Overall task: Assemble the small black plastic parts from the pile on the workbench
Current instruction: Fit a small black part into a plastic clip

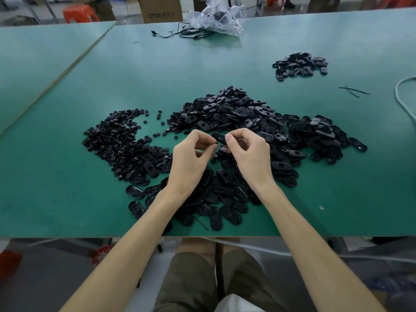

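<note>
Above a green bench [67,199], the right hand [249,154] pinches a black oval part [219,138] in closed fingers while the left hand [191,158] nips something tiny and black against it (too small to identify). Below them sprawls the pile of black parts [247,122], reaching almost to the near edge. Open bench lies left and right; a clear plastic bag [218,16] holding dark items sits at the far edge.
</note>
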`<control>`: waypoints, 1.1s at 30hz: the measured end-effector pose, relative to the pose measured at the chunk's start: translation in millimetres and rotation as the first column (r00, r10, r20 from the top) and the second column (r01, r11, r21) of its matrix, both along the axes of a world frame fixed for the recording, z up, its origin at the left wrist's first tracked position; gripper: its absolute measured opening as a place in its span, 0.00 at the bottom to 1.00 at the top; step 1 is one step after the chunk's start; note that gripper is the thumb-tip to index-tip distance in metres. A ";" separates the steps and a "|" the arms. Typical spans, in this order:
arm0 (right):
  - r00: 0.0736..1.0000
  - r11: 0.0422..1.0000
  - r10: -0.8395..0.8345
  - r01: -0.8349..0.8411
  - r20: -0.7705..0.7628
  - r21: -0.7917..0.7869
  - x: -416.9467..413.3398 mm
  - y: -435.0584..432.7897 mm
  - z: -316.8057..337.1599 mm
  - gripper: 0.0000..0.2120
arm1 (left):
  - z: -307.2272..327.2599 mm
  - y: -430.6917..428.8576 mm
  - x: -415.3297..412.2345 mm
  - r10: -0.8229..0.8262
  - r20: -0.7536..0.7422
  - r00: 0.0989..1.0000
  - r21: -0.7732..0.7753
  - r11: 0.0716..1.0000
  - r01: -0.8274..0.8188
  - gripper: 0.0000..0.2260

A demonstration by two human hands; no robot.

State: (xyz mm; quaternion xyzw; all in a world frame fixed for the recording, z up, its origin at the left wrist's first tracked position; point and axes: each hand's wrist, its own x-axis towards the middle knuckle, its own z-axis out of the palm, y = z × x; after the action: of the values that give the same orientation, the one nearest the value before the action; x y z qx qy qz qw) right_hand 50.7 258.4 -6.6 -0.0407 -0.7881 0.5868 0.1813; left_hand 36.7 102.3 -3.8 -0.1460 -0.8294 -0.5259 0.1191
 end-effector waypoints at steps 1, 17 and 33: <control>1.000 1.000 0.000 0.000 0.002 -0.002 -0.3 0.2 -0.1 0.05 | -0.7 -0.1 -0.2 0.004 -0.005 1.000 -0.008 1.000 -0.004 0.05; 1.000 0.998 0.018 -0.018 0.001 0.066 -1.0 -1.8 -1.9 0.05 | -0.4 -0.9 2.5 0.018 -0.057 0.998 -0.061 0.998 -0.022 0.06; 0.999 0.996 0.053 -0.052 -0.012 0.077 -2.2 -1.0 -1.9 0.04 | -1.7 -1.5 -0.5 0.058 -0.088 0.994 -0.118 0.991 -0.068 0.05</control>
State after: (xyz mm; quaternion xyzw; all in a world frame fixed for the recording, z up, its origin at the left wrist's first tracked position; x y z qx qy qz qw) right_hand 48.4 257.4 -8.5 -0.0090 -0.8097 0.5607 0.1726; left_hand 36.2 100.9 -5.5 -0.1488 -0.8583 -0.4639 0.1613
